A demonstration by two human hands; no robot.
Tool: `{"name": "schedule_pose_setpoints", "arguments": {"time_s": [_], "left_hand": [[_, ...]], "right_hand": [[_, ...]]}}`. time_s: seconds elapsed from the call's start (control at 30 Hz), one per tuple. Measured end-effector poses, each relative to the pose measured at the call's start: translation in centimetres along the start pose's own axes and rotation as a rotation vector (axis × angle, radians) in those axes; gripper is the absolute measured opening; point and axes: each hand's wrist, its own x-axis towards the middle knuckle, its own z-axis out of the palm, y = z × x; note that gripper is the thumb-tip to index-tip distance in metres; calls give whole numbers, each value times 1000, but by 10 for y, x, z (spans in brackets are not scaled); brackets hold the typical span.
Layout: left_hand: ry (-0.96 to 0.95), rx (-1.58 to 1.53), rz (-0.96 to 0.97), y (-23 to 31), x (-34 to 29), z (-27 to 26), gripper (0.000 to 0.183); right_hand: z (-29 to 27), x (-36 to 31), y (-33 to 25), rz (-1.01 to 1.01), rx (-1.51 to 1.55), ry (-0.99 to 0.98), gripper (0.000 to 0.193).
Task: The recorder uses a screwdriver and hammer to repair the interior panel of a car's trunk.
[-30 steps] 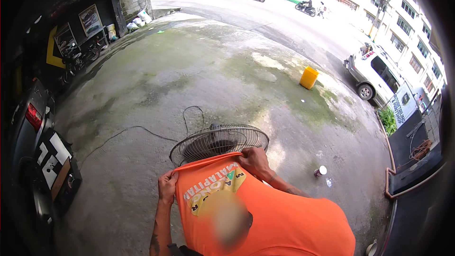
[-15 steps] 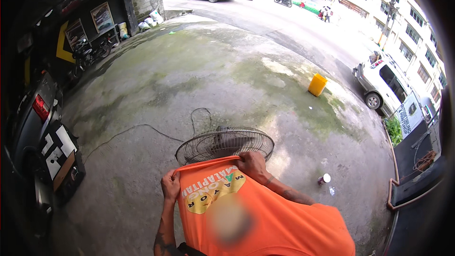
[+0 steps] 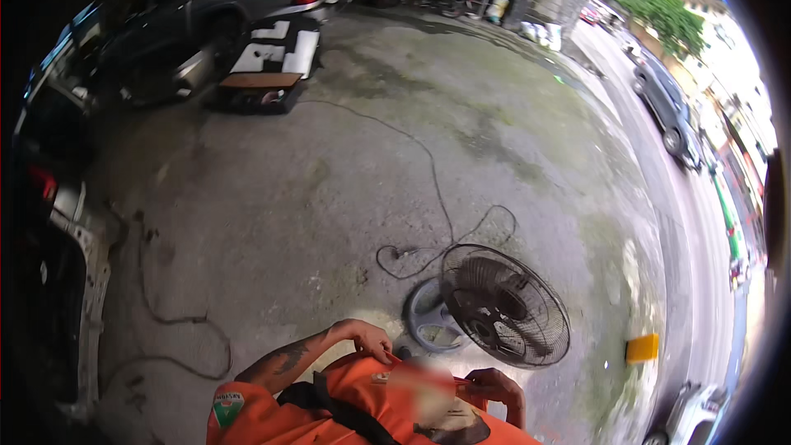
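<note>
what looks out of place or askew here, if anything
The cord trails loose and loops untidily beside the fan, perhaps easy to catch a foot on. The shirt is also askew, its front bunched up between the left hand and right hand.

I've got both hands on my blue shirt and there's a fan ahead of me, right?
Not quite: the shirt is orange, as the head view shows. The left hand and right hand are on it, and the fan is ahead.

Ground point(image 3: 329, 206): grey concrete, mottled green
Fan point(image 3: 515, 317): on its base point(image 3: 420, 317)
Cord point(image 3: 432, 169): beside fan, looped
Container point(image 3: 642, 349): yellow, right
</note>
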Motion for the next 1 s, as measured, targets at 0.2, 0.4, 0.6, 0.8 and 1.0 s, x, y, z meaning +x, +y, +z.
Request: {"name": "schedule_pose_setpoints", "arguments": {"time_s": [0.2, 0.4, 0.6, 0.8, 1.0], "left_hand": [[751, -930, -94, -83, -79, 95, 41], [2095, -1204, -766, -156, -155, 306, 76], [2901, -406, -1214, -42, -426, 479, 87], [2671, -798, -1177, -144, -437, 576, 42], [1377, -1135, -651, -328, -222, 616, 54]], "right_hand": [[27, 123, -31, -125, -197, 134, 30], [123, 236, -100, -351, -415, -229, 29], [275, 281, -172, -716, -912, -548, 29], [419, 396, -127, -614, -961, -690, 24], [503, 449, -136, -554, -1575, -897, 42]]}}
